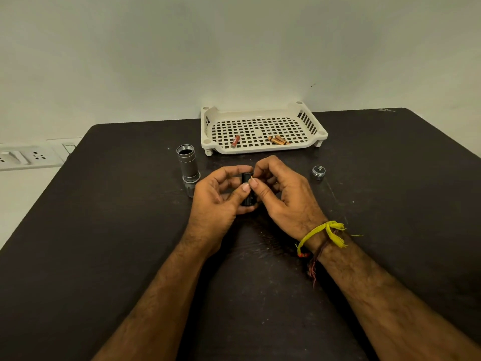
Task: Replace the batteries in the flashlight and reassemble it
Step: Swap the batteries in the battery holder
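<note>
left hand [218, 196]: black battery holder [247, 190] is gripped upright
right hand [276, 194]: a battery [251, 176] is pinched at its top
flashlight body [188, 164]: stood open on the counter [104, 230]

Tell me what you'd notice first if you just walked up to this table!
First, the two hands in the middle: the left hand holds a black battery holder while the right hand pushes a battery into it. Left of them the silver flashlight body stands open on the dark table, and its cap sits to the right. Behind, a white tray holds loose batteries.
</note>
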